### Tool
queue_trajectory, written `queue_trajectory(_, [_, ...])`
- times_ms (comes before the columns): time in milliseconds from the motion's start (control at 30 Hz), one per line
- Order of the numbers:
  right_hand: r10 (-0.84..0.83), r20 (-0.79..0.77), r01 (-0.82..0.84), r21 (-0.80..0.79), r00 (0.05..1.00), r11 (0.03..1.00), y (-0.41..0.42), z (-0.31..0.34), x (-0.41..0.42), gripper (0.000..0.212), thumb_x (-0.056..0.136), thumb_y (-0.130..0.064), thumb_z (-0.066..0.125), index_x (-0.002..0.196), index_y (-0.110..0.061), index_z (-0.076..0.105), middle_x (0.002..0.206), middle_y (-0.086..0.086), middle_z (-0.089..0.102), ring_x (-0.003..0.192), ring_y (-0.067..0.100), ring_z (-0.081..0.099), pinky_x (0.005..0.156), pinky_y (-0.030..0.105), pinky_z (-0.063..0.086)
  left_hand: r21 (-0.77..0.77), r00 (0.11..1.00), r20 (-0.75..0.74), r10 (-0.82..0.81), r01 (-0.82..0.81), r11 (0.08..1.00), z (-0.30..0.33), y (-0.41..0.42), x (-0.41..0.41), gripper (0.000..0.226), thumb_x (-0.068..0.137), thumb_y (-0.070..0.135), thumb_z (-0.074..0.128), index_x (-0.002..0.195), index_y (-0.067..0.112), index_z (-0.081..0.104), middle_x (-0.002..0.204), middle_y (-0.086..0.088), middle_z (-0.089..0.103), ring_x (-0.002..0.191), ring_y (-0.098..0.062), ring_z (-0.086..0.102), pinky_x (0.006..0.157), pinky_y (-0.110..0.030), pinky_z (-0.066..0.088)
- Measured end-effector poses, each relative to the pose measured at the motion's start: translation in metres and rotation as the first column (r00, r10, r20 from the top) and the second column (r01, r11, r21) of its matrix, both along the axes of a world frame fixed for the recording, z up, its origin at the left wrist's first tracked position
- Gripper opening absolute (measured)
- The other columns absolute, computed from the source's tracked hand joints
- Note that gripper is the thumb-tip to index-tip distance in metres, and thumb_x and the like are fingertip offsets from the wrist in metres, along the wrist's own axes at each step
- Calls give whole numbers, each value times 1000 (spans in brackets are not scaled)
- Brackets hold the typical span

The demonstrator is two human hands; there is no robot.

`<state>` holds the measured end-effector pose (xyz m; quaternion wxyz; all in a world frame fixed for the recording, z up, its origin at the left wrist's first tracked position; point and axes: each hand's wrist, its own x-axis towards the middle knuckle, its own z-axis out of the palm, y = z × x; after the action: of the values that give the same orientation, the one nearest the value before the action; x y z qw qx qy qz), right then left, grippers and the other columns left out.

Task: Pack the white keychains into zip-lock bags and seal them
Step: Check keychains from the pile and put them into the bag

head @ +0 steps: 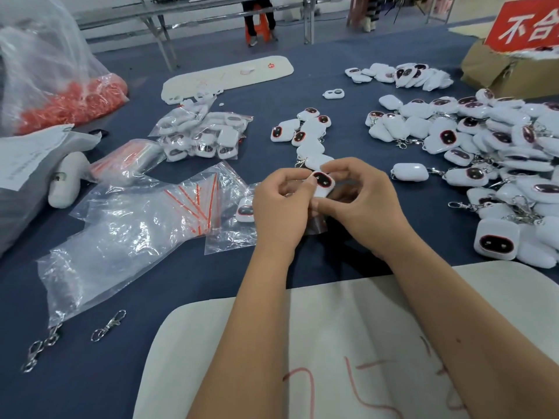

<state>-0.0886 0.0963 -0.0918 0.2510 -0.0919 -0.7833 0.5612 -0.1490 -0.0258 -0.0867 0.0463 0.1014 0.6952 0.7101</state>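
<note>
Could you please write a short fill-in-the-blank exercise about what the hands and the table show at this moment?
1. Both hands, left hand and right hand, hold one white plastic keychain with a dark oval face over the ____ tablecloth.
2. The clear zip-lock bags beside the left hand have ____ seal strips.
3. Two loose metal clasps lie near the table's ____ edge, left of the arms.

Answers: blue; red; near

Two bare forearms, no sleeves seen, left hand (279, 204) and right hand (361, 201) ungloved, no rings or watch shown, a small dark mark noted on the right forearm
</note>
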Motion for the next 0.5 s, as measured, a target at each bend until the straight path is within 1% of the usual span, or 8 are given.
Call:
queue_trajectory(33, [21, -6, -21, -68, 1000, 997, 2, -1, 0, 48, 75, -2, 90, 112, -24, 70, 98, -7, 78, 79, 14, 75, 75, 25, 60, 20, 1000, 15, 2, -2, 1000, 0, 0, 0, 5, 91, 13, 75, 93, 17, 75, 81, -12, 75, 61, -16, 67, 60, -33, 59])
queue_trajectory(67, [35, -27, -39, -135, 999, 990, 4, -2, -1, 49, 75, 2, 89, 114, -21, 70, 99, -4, 79, 83, 17, 76, 78, 26, 61, 44, 999, 32, 4, -5, 999, 0, 0, 0, 6, 91, 12, 75, 94, 16, 74, 82, -12, 76, 63, -17, 69, 60, -31, 59])
queue_trajectory(133, [56, -81, -74, -245, 995, 967, 7, -1, -1, 48, 77, 8, 85, 117, -15, 71, 102, 2, 80, 93, 19, 77, 84, 26, 60, 87, 998, 62, -6, 1, 996, 0, -1, 0, 7, 91, 9, 75, 95, 14, 73, 82, -11, 77, 67, -16, 71, 60, -27, 58])
queue_trajectory(200, [87, -105, -115, -308, 991, 944, 10, -1, 0, 42, 81, 10, 81, 115, -14, 73, 106, 3, 81, 99, 20, 77, 87, 24, 59, 84, 998, 58, -37, 32, 996, 0, -1, 0, 6, 92, 10, 74, 95, 14, 74, 82, -9, 77, 69, -14, 72, 60, -24, 57])
queue_trajectory(300, [109, -92, -133, -335, 990, 933, 14, 0, 1, 35, 85, 9, 78, 110, -15, 77, 105, 2, 81, 100, 18, 78, 88, 22, 58, 57, 998, 37, -56, 54, 997, 1, -2, 1, 4, 95, 16, 73, 95, 13, 75, 81, -5, 78, 65, -12, 70, 57, -23, 56])
queue_trajectory(400, [131, -70, -147, -325, 989, 934, 14, 0, 2, 33, 84, 10, 78, 111, -8, 76, 104, 6, 81, 100, 22, 77, 91, 27, 60, 21, 997, 54, -49, 48, 999, 2, -3, -1, 6, 95, 18, 72, 91, 13, 75, 73, -2, 74, 56, -12, 64, 51, -24, 53])
queue_trajectory(500, [148, -43, -154, -325, 988, 933, 14, -1, 1, 30, 85, 10, 77, 112, -4, 76, 102, 10, 81, 98, 24, 77, 92, 30, 60, -15, 997, 61, -46, 47, 999, 2, -4, -3, 6, 94, 15, 71, 89, 14, 74, 73, -3, 70, 61, -14, 63, 53, -31, 55])
